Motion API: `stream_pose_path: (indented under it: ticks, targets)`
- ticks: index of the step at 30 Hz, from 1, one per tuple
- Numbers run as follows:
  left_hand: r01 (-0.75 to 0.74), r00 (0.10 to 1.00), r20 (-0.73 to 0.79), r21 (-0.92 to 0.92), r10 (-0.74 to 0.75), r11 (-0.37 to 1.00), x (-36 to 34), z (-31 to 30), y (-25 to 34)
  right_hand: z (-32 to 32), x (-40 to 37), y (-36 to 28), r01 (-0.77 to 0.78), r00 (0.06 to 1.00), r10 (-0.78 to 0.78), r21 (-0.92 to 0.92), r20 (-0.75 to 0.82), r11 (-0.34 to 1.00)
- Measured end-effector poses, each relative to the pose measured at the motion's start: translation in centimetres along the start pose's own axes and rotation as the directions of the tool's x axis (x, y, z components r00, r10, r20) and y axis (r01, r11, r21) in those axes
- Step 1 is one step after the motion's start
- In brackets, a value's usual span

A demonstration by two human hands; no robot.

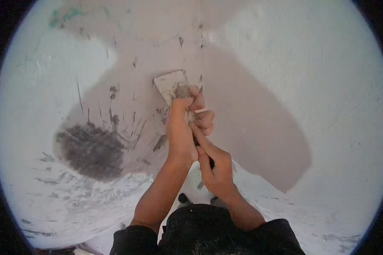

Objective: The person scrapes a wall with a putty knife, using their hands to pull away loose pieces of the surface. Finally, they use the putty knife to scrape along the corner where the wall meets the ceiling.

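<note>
A scraper (pixel 170 81) with a wide pale blade, smeared with grey, lies against or close to the wall in front of me. My left hand (pixel 181 129) is closed around its neck, the thumb pointing up along the blade. Lower down, my right hand (pixel 217 165) grips the dark handle, of which only short stretches show between the fingers. The blade's upper edge points up and slightly left. Contact between that edge and the wall is too fine to make out.
The pale wall (pixel 251 110) has a corner line running up the middle. Left of my hands is a large dark rough patch (pixel 91 151), with scratches and small bare spots around it. Green marks (pixel 68 16) show at upper left. My shadow covers much of the wall.
</note>
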State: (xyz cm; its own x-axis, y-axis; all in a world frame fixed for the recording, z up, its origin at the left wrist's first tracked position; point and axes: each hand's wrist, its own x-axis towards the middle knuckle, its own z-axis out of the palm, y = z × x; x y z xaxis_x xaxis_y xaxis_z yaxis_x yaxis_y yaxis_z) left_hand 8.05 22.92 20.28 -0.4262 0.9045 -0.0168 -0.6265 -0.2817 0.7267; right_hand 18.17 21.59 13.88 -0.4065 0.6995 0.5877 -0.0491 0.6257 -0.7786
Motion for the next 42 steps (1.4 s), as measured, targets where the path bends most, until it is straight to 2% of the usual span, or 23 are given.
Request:
stream_pose_path:
  ticks: [1, 2, 3, 5, 8, 11, 12, 14, 16, 18, 19, 20, 23, 24, 27, 30, 31, 33, 34, 37, 39, 41, 42]
  targets:
    - [0.011, 0.999, 0.032, 0.021, -0.011, 1.000, 0.2, -0.3, 0.0, 0.1, 1.0, 0.3, 0.010, 1.000, -0.011, -0.003, -0.015, 1.000]
    - [-0.056, 0.966, -0.248, 0.080, 0.075, 0.995, 0.6, 2.2, -0.2, 0.2, 1.9, 0.5, 0.016, 0.999, -0.015, 0.029, -0.038, 0.999]
    - [-0.032, 0.963, -0.265, 0.078, 0.051, 0.996, 0.8, 2.2, -0.3, 0.1, 2.0, 0.5, 0.007, 0.998, -0.004, 0.062, -0.055, 0.998]
    - [-0.057, 0.997, -0.039, 0.092, 0.061, 0.994, 1.6, 2.7, 0.3, -1.2, 2.5, -1.2, -0.225, 0.974, 0.224, 0.050, 0.023, 0.973]
    - [-0.002, 0.995, -0.105, -0.010, 0.001, 1.000, -0.2, 1.0, -0.4, -0.6, 0.4, -0.8, -0.108, 0.994, 0.109, 0.093, -0.011, 0.990]
    - [-0.041, 0.996, 0.076, -0.057, 0.045, 0.998, -0.3, 0.6, 0.4, 0.0, 0.4, -0.1, 0.026, 0.999, -0.024, 0.068, -0.022, 0.997]
    - [-0.061, 0.997, -0.042, 0.028, 0.062, 0.998, -0.1, 1.4, 0.1, -0.2, 0.8, 0.0, -0.011, 1.000, 0.012, 0.061, -0.009, 0.998]
    - [-0.036, 0.999, -0.038, -0.009, 0.036, 0.999, -0.7, 1.2, 0.1, -1.0, 1.1, -1.3, -0.178, 0.981, 0.171, 0.066, 0.093, 0.982]
    - [-0.026, 1.000, 0.000, -0.036, 0.026, 0.999, -0.4, 1.6, 0.7, -0.4, 0.2, -1.5, -0.097, 0.994, 0.092, 0.095, 0.061, 0.991]
    - [-0.043, 0.997, -0.062, -0.013, 0.043, 0.999, -0.1, 1.8, 0.8, -0.2, 0.5, -1.3, -0.022, 1.000, 0.020, 0.121, 0.017, 0.992]
    - [-0.041, 0.993, -0.110, -0.006, 0.040, 0.999, -0.5, 1.5, 0.5, -0.4, 1.2, -1.3, -0.063, 0.998, 0.060, 0.106, 0.033, 0.992]
    - [-0.016, 0.998, 0.055, -0.041, 0.018, 0.999, 0.4, 0.9, 0.9, -0.5, 1.2, -1.4, -0.110, 0.993, 0.105, 0.090, 0.052, 0.990]
    - [0.009, 0.999, -0.047, -0.028, -0.010, 1.000, -0.7, 2.1, 0.8, -0.6, 0.4, -2.3, -0.103, 0.994, 0.106, 0.140, -0.014, 0.985]
    - [0.002, 0.999, -0.035, -0.024, -0.003, 1.000, -0.8, 1.8, 0.8, -0.9, -0.2, -2.2, -0.172, 0.983, 0.165, 0.081, 0.086, 0.982]
    - [0.037, 0.998, -0.042, -0.010, -0.037, 0.999, -0.4, 0.6, 0.5, -0.6, 0.8, -1.8, -0.103, 0.993, 0.099, 0.071, 0.060, 0.992]
    - [-0.014, 0.997, 0.075, -0.036, 0.016, 0.999, 0.2, 2.1, 1.2, -1.1, 1.5, -2.3, -0.196, 0.978, 0.190, 0.065, 0.083, 0.979]
    - [-0.013, 0.996, 0.084, -0.037, 0.016, 0.999, 0.0, 1.6, 1.1, -1.0, 1.2, -2.2, -0.191, 0.980, 0.186, 0.061, 0.075, 0.980]
    - [0.031, 0.994, 0.110, -0.100, -0.020, 0.994, -0.2, 0.1, 0.6, -0.4, 0.5, -1.5, -0.038, 0.999, 0.035, 0.096, 0.028, 0.995]
    - [-0.020, 1.000, 0.010, -0.032, 0.020, 0.999, 0.0, 0.8, 0.6, -0.7, 0.9, -1.8, -0.082, 0.994, 0.075, 0.095, 0.073, 0.992]
    - [-0.037, 0.999, 0.019, -0.016, 0.037, 0.999, 0.5, 1.9, 0.9, -1.0, 1.6, -2.4, -0.188, 0.981, 0.182, 0.109, 0.067, 0.976]
    - [-0.053, 0.998, -0.023, -0.019, 0.052, 0.998, -0.7, 1.6, 0.6, -1.3, 0.6, -2.7, -0.178, 0.981, 0.167, 0.119, 0.094, 0.977]
    - [0.054, 0.997, 0.056, -0.137, -0.047, 0.989, -1.4, -0.8, -0.4, -1.1, -0.9, -2.3, -0.173, 0.981, 0.159, 0.141, 0.107, 0.975]
    - [0.053, 0.998, -0.031, -0.103, -0.057, 0.993, -1.9, -1.6, -1.1, -0.7, -1.9, -1.3, -0.163, 0.981, 0.147, 0.129, 0.126, 0.978]
